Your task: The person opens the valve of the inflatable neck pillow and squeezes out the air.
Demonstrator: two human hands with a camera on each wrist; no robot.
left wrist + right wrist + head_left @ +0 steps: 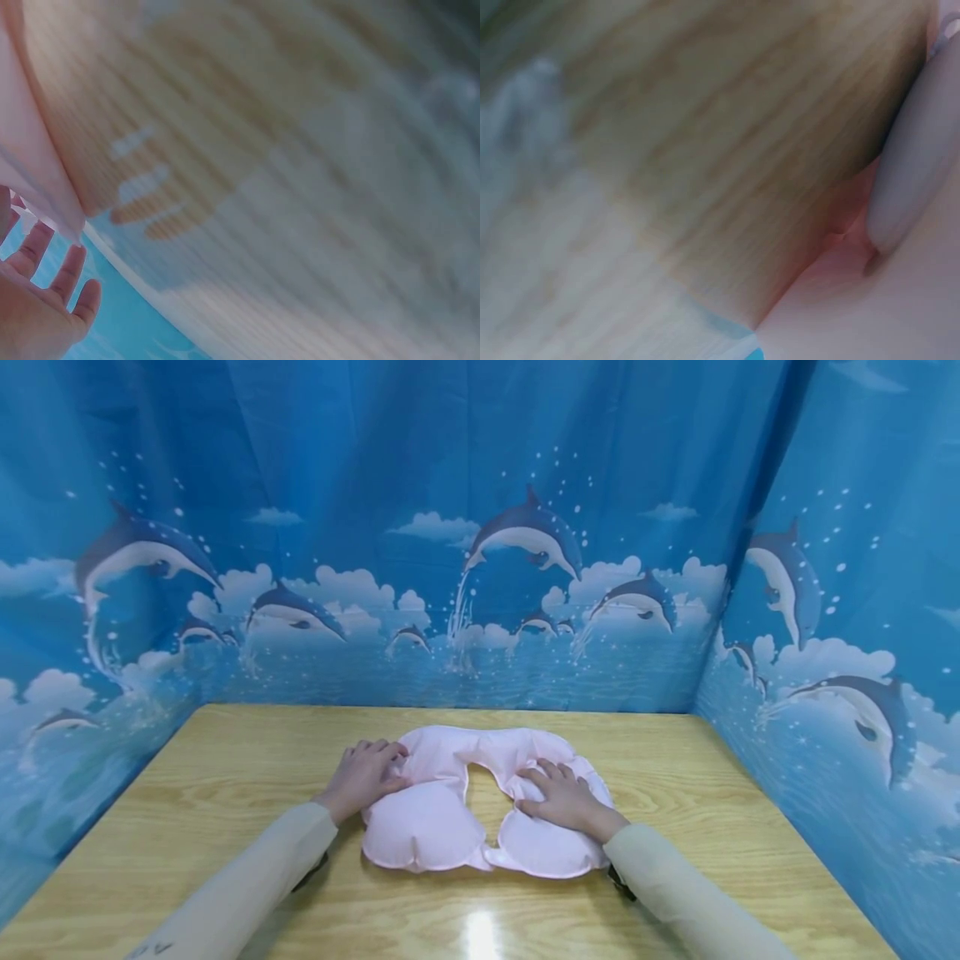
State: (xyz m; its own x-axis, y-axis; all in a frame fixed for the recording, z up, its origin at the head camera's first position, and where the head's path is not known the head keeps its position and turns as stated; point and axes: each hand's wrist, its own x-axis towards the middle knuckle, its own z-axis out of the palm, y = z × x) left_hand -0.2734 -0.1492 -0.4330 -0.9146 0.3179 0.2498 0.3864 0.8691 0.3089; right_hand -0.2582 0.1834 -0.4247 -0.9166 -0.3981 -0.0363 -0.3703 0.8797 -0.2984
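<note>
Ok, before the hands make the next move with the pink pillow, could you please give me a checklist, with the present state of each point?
1. Pillow supported: ok, it lies on the wooden table.
2. Left hand in contact: ok, it touches the pillow's left side.
3. Right hand in contact: ok, it rests on top of the pillow's right half.
4. Pillow filled: cannot tell fully; it looks puffy, but firmness does not show.
5. Pillow's two near ends fastened together: cannot tell; they come close, but no clear fastening is visible.
</note>
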